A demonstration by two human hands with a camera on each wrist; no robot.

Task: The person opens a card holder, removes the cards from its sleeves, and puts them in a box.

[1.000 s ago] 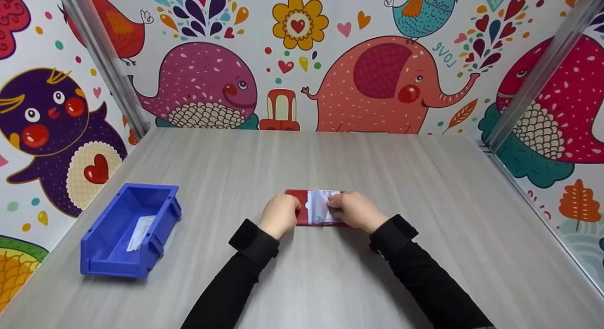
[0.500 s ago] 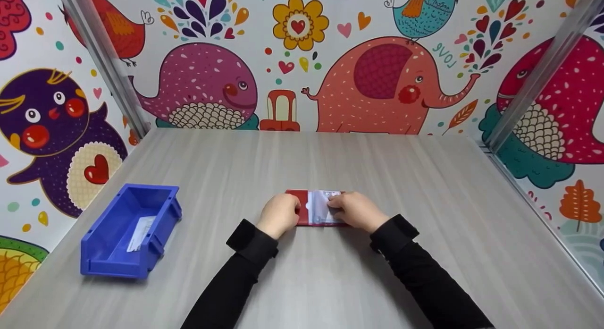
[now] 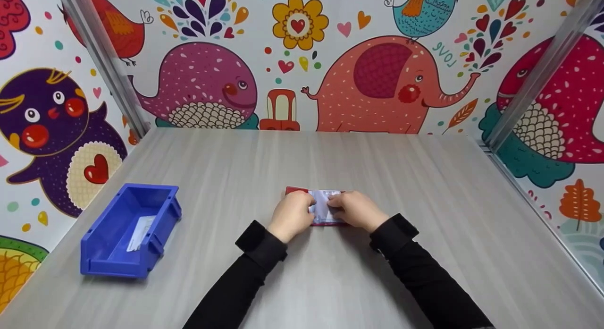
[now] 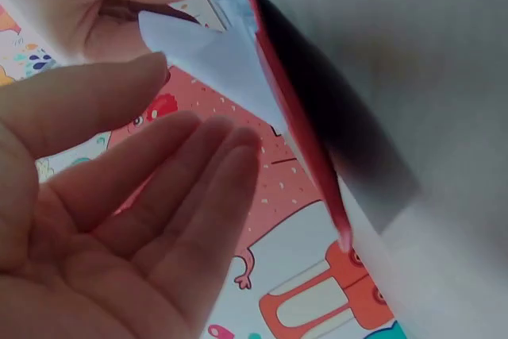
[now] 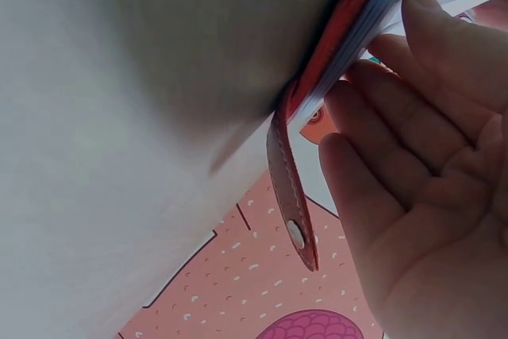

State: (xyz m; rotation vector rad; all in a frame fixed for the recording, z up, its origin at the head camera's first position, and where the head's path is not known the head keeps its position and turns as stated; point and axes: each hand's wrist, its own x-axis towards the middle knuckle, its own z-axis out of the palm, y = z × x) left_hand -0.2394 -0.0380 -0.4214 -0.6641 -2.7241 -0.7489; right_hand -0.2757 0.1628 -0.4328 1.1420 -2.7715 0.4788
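A red card holder [image 3: 297,189] lies unfolded on the table, with a stack of clear plastic sleeves [image 3: 322,206] on its right part. A pale sleeve leaf [image 4: 210,57] stands raised from the stack in the left wrist view. My left hand [image 3: 292,215] is over the holder's left part, its thumb and fingers apart beside that leaf. At the stack's right end, my right hand [image 3: 361,211] pinches the sleeves, thumb on top and fingers along the edge. The holder's strap [image 5: 290,188] with a metal snap sticks out below the right fingers. Whether the left fingertips touch the leaf is unclear.
A blue plastic bin [image 3: 163,234] stands at the left of the table [image 3: 302,159], with a pale card-like piece [image 3: 140,233] inside. Cartoon-printed walls [image 3: 302,69] enclose the back and sides.
My left hand has let go of the holder's red left edge and shifted right toward the sleeves. The right hand has stayed in place; a sleeve leaf now stands raised.
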